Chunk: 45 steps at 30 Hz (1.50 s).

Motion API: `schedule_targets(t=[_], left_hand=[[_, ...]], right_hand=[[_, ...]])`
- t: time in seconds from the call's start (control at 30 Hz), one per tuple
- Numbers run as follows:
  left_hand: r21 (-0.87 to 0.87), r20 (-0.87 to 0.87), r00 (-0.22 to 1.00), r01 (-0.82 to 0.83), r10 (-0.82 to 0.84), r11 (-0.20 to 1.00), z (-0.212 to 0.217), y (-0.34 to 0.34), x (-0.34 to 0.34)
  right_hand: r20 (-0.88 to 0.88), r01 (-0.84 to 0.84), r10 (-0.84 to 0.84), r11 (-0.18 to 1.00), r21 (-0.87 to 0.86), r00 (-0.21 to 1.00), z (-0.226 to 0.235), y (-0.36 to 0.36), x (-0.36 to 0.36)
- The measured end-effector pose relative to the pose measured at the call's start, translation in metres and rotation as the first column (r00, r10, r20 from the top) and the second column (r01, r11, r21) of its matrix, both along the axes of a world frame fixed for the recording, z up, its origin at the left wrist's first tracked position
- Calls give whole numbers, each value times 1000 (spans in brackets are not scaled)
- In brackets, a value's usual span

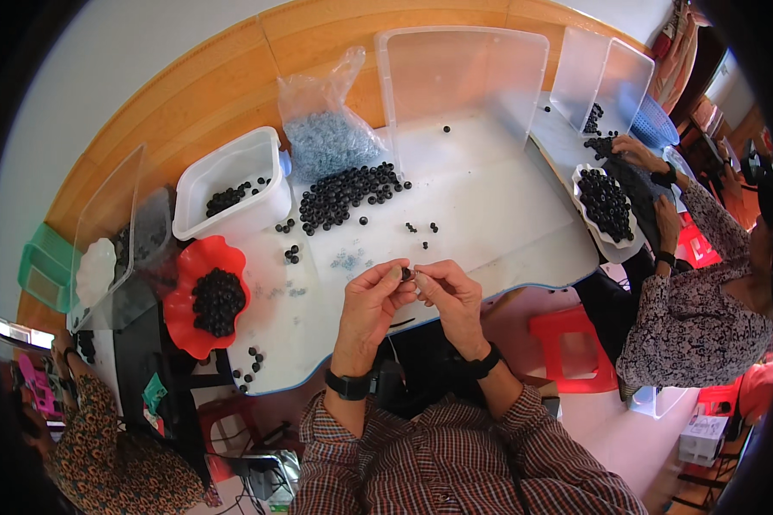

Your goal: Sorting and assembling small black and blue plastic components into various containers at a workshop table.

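Observation:
Over the near edge of the white table, my left hand [371, 296] pinches a small black round piece [406, 274] between thumb and fingers. My right hand [453, 302] is closed in a pinch right beside it, fingertips almost touching the piece. What the right fingertips hold is too small to make out. Just beyond my hands lie a few tiny black pieces [425, 245] and a scatter of small clear bits [349, 259]. Farther off spreads a large heap of black round pieces [343, 196].
A red scalloped bowl [180, 296] and a white tub [232, 220] hold black pieces. Behind the heap stands a plastic bag [326, 142] of bluish bits. A clear upright panel [464, 81] borders the table. Co-workers sit at both sides; the right one's hand [640, 154] is near a white dish [579, 190].

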<state>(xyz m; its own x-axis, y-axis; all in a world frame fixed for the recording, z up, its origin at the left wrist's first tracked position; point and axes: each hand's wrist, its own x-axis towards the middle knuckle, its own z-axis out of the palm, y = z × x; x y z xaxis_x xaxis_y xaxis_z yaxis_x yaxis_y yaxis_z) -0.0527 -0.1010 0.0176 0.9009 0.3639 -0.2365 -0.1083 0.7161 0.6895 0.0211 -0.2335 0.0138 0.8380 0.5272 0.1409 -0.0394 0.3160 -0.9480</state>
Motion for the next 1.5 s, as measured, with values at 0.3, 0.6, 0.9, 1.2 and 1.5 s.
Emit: schedule_targets(t=[0.3,0.6,0.9,1.2,1.5], left_hand=[[31,20,999,-47,47,998,-1,-8,-3],[103,3,997,-77,77,992,-6,-10,-6],[198,-1,1000,-11,11,980,-3,-6,-14],[222,-64,998,33,-19,974,-5,-4,-25],[170,-55,998,-16,26,985,-2,-12,-31]], right_hand=[[0,-34,34,999,4,999,0,1,-1],[3,-78,78,997,-2,997,4,0,-2],[-136,-206,197,977,-56,971,10,-5,8],[-293,-313,287,949,-44,912,4,-7,9],[-248,-290,246,944,-157,937,5,-6,14]])
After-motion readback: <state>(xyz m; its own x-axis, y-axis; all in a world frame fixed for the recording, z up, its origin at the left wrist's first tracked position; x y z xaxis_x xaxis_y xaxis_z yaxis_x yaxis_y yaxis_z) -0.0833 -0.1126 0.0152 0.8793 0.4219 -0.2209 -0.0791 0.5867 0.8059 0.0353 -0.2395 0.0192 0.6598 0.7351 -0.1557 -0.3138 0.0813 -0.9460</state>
